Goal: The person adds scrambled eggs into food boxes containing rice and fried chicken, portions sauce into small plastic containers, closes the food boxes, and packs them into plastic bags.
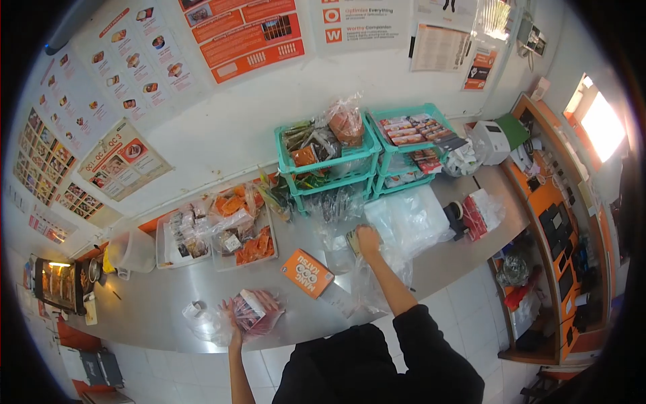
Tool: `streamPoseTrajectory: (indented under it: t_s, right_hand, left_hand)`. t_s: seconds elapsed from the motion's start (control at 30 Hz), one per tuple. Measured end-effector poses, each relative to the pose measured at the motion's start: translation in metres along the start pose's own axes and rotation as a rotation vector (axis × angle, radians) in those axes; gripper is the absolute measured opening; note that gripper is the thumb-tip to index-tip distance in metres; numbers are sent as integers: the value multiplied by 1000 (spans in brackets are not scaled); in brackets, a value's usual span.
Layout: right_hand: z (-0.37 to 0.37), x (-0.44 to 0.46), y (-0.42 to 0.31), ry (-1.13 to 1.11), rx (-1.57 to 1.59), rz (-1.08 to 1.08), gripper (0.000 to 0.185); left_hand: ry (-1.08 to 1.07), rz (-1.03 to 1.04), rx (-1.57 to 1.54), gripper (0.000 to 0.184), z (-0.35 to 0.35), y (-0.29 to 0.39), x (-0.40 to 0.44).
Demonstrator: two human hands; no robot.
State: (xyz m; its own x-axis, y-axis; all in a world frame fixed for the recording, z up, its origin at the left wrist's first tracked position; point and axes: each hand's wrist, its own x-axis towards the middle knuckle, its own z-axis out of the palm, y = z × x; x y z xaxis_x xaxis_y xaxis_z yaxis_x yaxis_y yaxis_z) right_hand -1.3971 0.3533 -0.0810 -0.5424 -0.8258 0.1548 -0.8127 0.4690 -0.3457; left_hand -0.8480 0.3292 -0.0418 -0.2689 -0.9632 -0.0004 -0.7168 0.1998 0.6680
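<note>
At the front left of the steel table, my left hand (233, 319) rests with fingers stretched against a red-and-white package in clear plastic (259, 313). Crumpled clear plastic (204, 323) lies just left of that hand. Farther right, my right hand (367, 241) is closed on a small greenish packet (352, 239), whose kind I cannot make out. Beside it lies a stack of clear plastic bags (410, 219), and loose plastic (370, 286) spreads under my right forearm. An orange box (307, 273) with white lettering lies between my hands.
Teal baskets (328, 165) of packets stand stacked at the back. White trays (274, 252) of bagged food sit at the back left. Tape rolls (455, 211) and a red package (475, 217) lie at the right. An orange shelf (542, 202) borders the table's right side.
</note>
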Motion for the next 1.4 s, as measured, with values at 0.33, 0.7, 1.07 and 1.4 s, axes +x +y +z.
streamPoseTrajectory:
  t_s: [0.33, 0.7, 1.07, 1.4]
  right_hand:
    - [-90, -15, -49, 363, 339, 63, 7]
    - [-66, -157, -280, -19, 1661, 377, 16]
    - [-40, -256, -312, -432, 1527, 334, 21]
    - [-29, -240, -325, -869, 1585, 539, 22]
  left_hand:
    - [-391, -25, -847, 51, 5, -8, 20]
    - [-115, 156, -190, 32, -6, 15, 23]
    - [-240, 10, -349, 30, -58, 68, 17]
    - [-450, 385, -327, 27, -53, 33, 32]
